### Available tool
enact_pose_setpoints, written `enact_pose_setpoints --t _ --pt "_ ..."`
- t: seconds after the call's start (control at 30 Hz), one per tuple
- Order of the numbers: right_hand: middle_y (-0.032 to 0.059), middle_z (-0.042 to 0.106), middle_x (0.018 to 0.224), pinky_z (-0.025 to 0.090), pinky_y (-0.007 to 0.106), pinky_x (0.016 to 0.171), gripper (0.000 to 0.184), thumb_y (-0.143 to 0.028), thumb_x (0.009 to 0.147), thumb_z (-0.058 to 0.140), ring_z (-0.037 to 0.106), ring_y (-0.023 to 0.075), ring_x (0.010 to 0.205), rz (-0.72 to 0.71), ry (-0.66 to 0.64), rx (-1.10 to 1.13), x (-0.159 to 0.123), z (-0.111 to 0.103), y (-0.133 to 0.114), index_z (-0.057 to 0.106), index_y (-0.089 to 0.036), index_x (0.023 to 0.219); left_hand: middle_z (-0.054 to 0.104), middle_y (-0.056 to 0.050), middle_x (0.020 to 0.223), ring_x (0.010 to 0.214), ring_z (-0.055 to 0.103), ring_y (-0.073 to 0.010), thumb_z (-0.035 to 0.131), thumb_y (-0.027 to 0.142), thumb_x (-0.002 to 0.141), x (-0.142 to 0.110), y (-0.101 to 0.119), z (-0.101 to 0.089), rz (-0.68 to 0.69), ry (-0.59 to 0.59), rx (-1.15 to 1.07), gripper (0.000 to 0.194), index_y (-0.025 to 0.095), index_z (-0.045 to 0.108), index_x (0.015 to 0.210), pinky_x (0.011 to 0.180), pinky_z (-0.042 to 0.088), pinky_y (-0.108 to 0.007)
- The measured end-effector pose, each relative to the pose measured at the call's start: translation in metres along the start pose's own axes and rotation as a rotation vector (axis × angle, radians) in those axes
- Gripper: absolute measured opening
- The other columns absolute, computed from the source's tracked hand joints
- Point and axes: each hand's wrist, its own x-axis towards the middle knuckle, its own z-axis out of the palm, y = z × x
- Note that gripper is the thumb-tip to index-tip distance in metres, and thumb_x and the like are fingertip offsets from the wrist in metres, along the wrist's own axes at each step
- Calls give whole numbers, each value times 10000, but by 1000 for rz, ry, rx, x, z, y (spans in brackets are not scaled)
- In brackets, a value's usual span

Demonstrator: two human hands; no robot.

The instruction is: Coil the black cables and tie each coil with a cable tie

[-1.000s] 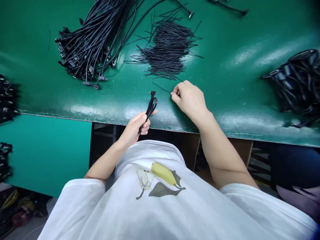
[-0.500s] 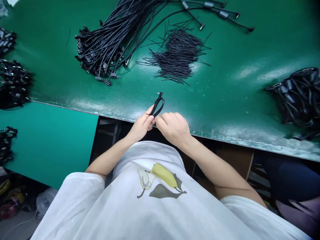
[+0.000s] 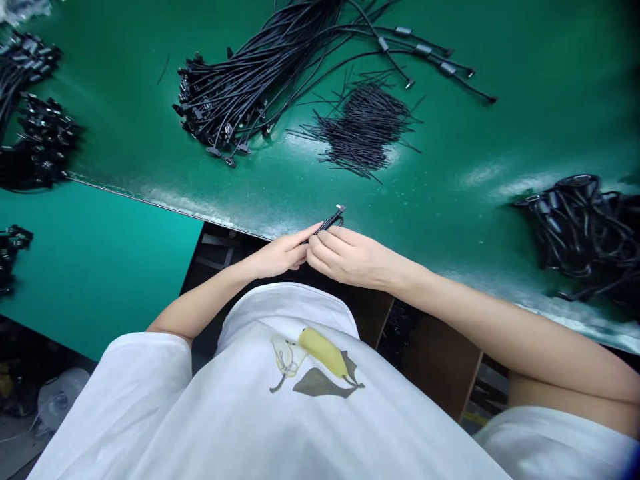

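A coiled black cable [image 3: 332, 220] with a small angled plug at its tip is held at the near edge of the green table. My left hand [image 3: 284, 253] grips the coil from the left, fingers closed. From the right, my right hand [image 3: 345, 255] is closed on the same coil, its fingertips meeting those of my left hand. The lower part of the coil is hidden by the fingers. Beyond the hands lies a heap of short black ties [image 3: 367, 127], and behind it to the left a large bundle of straight black cables [image 3: 265, 73].
Coiled black cables [image 3: 585, 227] are piled at the right of the green table [image 3: 465, 140]. More black cable bundles [image 3: 45, 140] lie at the far left, near a lower green surface [image 3: 100, 267]. A thin loose tie [image 3: 163, 69] lies behind.
My right hand has come over the coil and closed on it, covering more of it. The coil now leans to the right. The whole view has turned a little.
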Motion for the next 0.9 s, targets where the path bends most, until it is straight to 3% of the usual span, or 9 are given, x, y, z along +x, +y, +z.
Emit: enact_pose_setpoints --t 0.1,0.2,0.3,0.37,0.43,0.57,0.77,0.9 --pt "114 653 1087 483 369 880 229 -122 991 436 602 182 929 -121 26 -147 0 0 -1 661 -83 1007 391 77 624 539 333 -59 541 311 921 -1 -6 1 -22 2 35 600 183 433 1496 507 263 -187" --pt "93 671 1025 475 351 853 205 -141 995 450 610 170 873 -194 37 -168 -1 1 -2 652 -102 998 357 83 602 512 307 -52 592 356 895 1 -9 2 -67 -24 -74 537 154 532 1389 487 231 -177" --pt "104 675 1007 463 334 825 230 -127 1000 428 600 168 859 -210 12 -202 -2 -1 0 653 -89 1032 367 74 605 491 291 -37 642 317 854 0 -7 2 -107 -49 -190 315 135 631 1112 460 195 -162" --pt "111 667 968 452 330 780 252 -104 994 415 582 170 824 -201 -23 -232 -2 -4 1 663 -70 1020 417 51 636 483 296 -22 647 256 829 0 -4 2 -133 -80 -231 141 137 596 884 445 185 -149" --pt "93 645 878 426 327 706 257 -87 981 419 549 166 751 -219 -49 -242 -1 -7 2 672 -83 944 425 43 647 474 294 -13 632 211 817 0 -1 2 -156 -107 -257 115 143 543 789 435 181 -139" --pt "62 579 758 356 325 621 270 -72 946 445 491 165 670 -265 -77 -244 5 -10 2 662 -125 794 353 67 606 464 287 -19 593 150 794 4 2 3 -185 -117 -292 62 149 534 777 421 190 -128" --pt "54 509 654 266 330 592 336 24 869 389 427 168 613 -325 -196 -222 15 -8 6 612 -147 684 401 51 642 485 328 -24 541 86 746 4 10 7 -170 -48 -256 73 153 514 761 432 217 -134" --pt "46 519 626 203 321 542 316 -30 917 379 390 156 558 -80 -255 -55 16 -3 11 600 -140 719 429 39 625 519 356 -47 488 60 735 -2 20 10 -97 2 -194 108 155 529 764 453 250 -148"
